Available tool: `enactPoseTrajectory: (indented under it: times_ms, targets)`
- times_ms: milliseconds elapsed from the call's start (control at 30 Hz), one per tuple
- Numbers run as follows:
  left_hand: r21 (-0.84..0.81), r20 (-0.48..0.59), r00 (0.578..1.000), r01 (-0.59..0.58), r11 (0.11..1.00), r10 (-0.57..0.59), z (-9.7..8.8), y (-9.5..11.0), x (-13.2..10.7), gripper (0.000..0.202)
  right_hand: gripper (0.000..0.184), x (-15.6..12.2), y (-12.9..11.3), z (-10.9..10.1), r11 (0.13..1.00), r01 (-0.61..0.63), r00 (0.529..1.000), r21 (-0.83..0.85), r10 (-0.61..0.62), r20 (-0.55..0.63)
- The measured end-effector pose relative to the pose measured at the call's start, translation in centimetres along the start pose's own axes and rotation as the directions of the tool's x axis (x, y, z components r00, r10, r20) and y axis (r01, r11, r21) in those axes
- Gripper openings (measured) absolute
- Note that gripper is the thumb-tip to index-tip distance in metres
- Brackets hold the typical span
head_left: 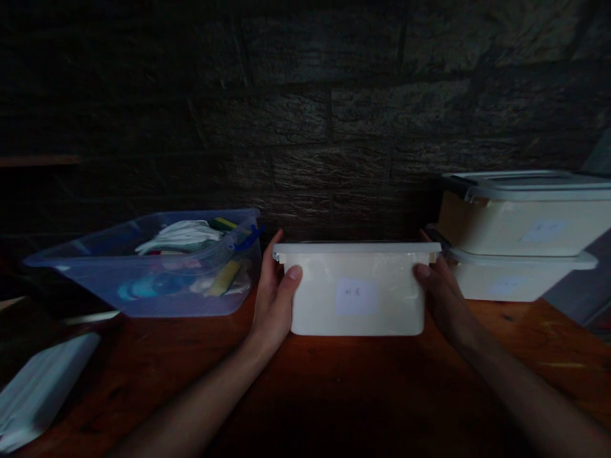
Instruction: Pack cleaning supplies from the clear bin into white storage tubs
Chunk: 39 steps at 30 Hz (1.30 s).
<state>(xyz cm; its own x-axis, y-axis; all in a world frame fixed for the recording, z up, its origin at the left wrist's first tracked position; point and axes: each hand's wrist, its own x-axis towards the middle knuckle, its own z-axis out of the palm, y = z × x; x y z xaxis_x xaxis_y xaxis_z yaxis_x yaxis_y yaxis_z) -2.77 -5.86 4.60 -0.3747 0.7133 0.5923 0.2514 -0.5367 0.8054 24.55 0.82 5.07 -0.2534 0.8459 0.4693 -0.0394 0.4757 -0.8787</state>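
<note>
A white plastic box [356,296] with a lid and a small paper label on its front sits on the reddish wooden table [334,381], straight ahead. My left hand [275,296] grips its left end, thumb on the front face. My right hand [442,292] grips its right end the same way. Both hands are closed on the box, fingers wrapped behind its sides.
A clear bluish tub [147,273] holding several small items stands at the left. Two stacked lidded white boxes [520,235] stand at the right. A white flat object [42,388] lies at the near left. A dark stone wall [305,114] runs behind.
</note>
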Motion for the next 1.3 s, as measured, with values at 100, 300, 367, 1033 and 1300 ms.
enactPoseTrajectory:
  times_ms: [100, 300, 367, 1033, 1300]
  targets:
    - [0.018, -0.001, 1.0, 0.015, 1.0, -0.015, -0.1, 0.0, -0.1, 0.07, 0.081, 0.2, 0.8, -0.1, 0.996, -0.024, 0.999, 0.088, 0.028, -0.039]
    - [-0.021, -0.009, 1.0, 0.014, 1.0, -0.015, 0.1, 0.1, -0.1, 0.07, 0.08, 0.0, 0.0, -0.1, 0.993, -0.064, 0.998, 0.099, 0.064, -0.006]
    - [-0.03, -0.026, 0.999, 0.03, 0.999, -0.031, 0.3, 0.2, -0.1, 0.067, 0.078, 0.0, 0.1, -0.1, 0.992, -0.068, 0.998, 0.109, 0.069, -0.008]
    - [-0.469, -0.098, 0.936, 0.258, 0.845, -0.339, 0.0, 1.7, 1.9, 0.067, 0.076, 0.2, 0.6, -0.4, 0.994, 0.025, 1.0, 0.109, -0.024, -0.011]
    - [-0.463, -0.073, 0.901, 0.349, 0.814, -0.428, -0.9, 1.5, 2.7, 0.044, 0.064, 0.3, 0.6, -1.1, 0.941, 0.023, 0.999, 0.338, -0.036, 0.032]
